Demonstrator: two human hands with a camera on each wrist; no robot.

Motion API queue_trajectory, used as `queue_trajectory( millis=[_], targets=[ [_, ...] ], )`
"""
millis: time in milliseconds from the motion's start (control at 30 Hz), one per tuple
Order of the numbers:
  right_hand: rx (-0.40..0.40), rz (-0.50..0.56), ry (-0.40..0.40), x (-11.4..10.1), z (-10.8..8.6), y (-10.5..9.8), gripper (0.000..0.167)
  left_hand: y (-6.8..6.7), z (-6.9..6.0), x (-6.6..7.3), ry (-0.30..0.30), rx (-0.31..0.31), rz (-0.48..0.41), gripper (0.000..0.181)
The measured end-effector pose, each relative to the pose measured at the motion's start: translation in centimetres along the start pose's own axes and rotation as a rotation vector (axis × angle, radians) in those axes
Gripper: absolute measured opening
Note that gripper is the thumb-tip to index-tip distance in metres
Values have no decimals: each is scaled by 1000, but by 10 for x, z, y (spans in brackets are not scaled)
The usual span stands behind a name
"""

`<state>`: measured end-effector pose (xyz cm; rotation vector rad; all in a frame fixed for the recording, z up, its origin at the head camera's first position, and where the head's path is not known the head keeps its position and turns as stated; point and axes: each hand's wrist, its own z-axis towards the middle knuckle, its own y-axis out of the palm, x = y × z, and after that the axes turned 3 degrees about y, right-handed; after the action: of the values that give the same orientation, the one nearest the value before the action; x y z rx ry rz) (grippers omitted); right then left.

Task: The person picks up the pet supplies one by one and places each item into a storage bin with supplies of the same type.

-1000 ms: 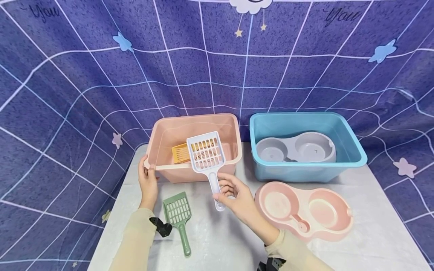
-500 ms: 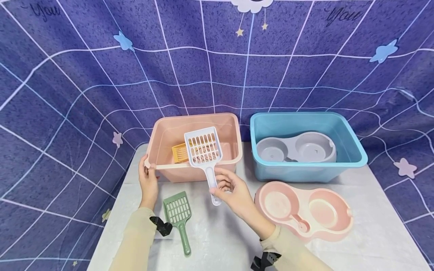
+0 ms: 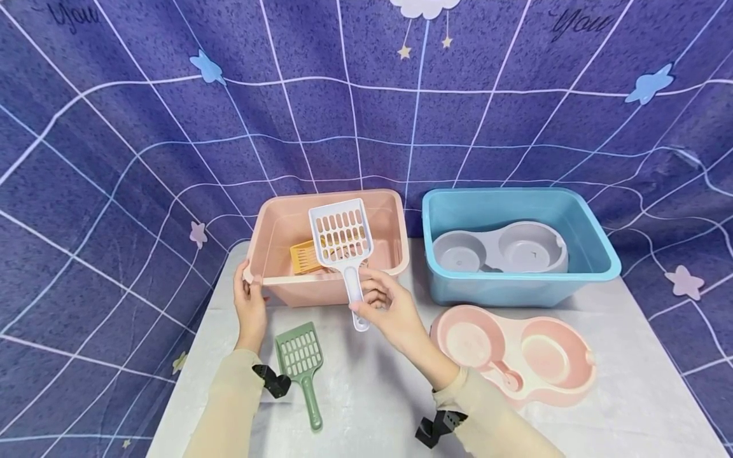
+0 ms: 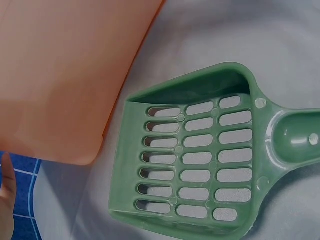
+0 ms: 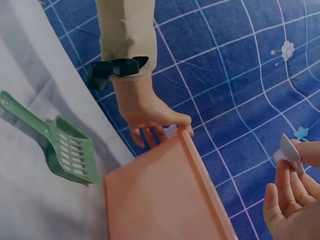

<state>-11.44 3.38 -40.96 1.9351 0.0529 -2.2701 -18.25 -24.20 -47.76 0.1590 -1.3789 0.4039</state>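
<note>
My right hand (image 3: pixel 395 312) pinches the handle of a white slotted litter scoop (image 3: pixel 342 232) between thumb and fingers. The scoop's head hangs over the pink litter box (image 3: pixel 332 294), slots facing up. At that box's front left corner my left hand (image 3: pixel 250 312) grips the rim; in the right wrist view the thumb of the left hand (image 5: pixel 150 112) lies on the rim and its fingers sit outside. A small yellow slotted scoop (image 3: pixel 305 257) lies inside the box, partly hidden by the white one. On the table, a green litter scoop (image 4: pixel 185 160) lies beside my left wrist.
A blue litter box (image 3: pixel 515 292) stands right of the pink one, with a grey double bowl (image 3: pixel 492 245) inside. In front of it a pink double bowl (image 3: pixel 512 356) sits on the white-covered table (image 3: pixel 366 407). A blue gridded curtain (image 3: pixel 366 114) hangs behind.
My right hand has moved the white scoop away from me and slightly left, farther over the pink box. The left hand stays on the rim.
</note>
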Motion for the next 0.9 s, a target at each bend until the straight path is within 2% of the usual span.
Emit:
queue_trajectory(
  millis=[267, 433, 900],
  targets=[
    [36, -4, 23, -6, 9, -1, 56, 1, 1, 0, 15, -1, -2, 49],
    [54, -20, 5, -7, 15, -2, 56, 2, 1, 0, 15, -3, -7, 49],
    [61, 7, 19, -11, 30, -6, 55, 0, 1, -1, 4, 2, -11, 48]
  ],
)
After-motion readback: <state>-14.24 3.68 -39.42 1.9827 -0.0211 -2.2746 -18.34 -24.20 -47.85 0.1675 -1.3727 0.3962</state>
